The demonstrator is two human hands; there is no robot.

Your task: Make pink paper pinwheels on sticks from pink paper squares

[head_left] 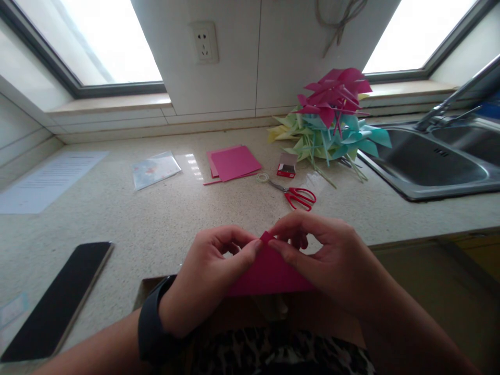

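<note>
A folded sheet of pink paper is held up in front of the counter's near edge, its pointed top uppermost. My left hand pinches it just left of the tip between thumb and index finger. On the other side of the tip, my right hand pinches the same paper with thumb and index finger. Both hands are closed on it, and their fingertips nearly meet. Beyond them lie red-handled scissors, a small roll of tape and a stack of pink paper squares.
Paper pinwheels in pink, blue and green are piled by the wall, left of the steel sink. A small red box stands near them. Further left are a clear packet, a printed sheet and a black phone.
</note>
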